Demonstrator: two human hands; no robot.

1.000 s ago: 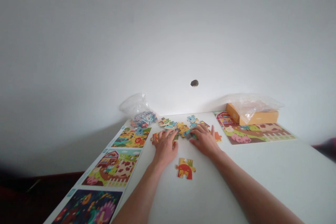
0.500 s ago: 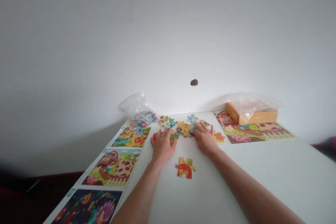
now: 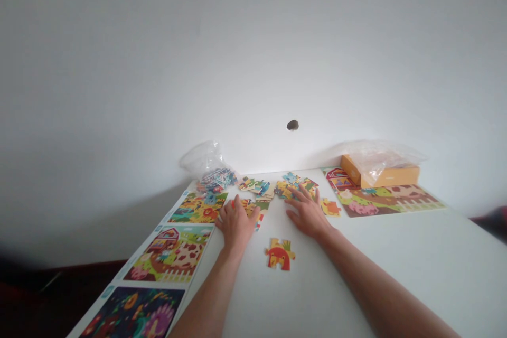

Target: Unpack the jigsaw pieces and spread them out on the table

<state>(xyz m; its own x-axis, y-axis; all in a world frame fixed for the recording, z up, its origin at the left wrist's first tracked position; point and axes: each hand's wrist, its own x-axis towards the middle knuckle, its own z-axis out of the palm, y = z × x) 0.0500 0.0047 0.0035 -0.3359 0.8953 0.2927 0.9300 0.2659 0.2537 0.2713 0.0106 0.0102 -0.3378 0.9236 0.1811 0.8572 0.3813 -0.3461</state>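
Note:
Loose jigsaw pieces lie in two heaps toward the back of the white table [image 3: 261, 301]. My left hand [image 3: 236, 224] rests with spread fingers over the left jigsaw pieces [image 3: 262, 210], some of which it covers. Fingers apart, my right hand [image 3: 308, 213] lies over the right jigsaw pieces [image 3: 284, 189]. A gap separates the two heaps. Between my forearms sits a single jigsaw piece with a red and yellow animal face [image 3: 280, 254]. An orange jigsaw piece [image 3: 330, 207] lies just right of my right hand.
Picture sheets [image 3: 172, 253] run along the table's left edge. A clear bag of puzzle pieces [image 3: 217, 179] stands at the back left. At the back right, a yellow box [image 3: 390, 177] under clear plastic rests on a farm picture [image 3: 396, 200]. The wall [image 3: 253, 63] has a hole.
My left hand has moved left and toward me, bringing some pieces with it. The right hand has shifted slightly toward the right. The pieces between them have parted.

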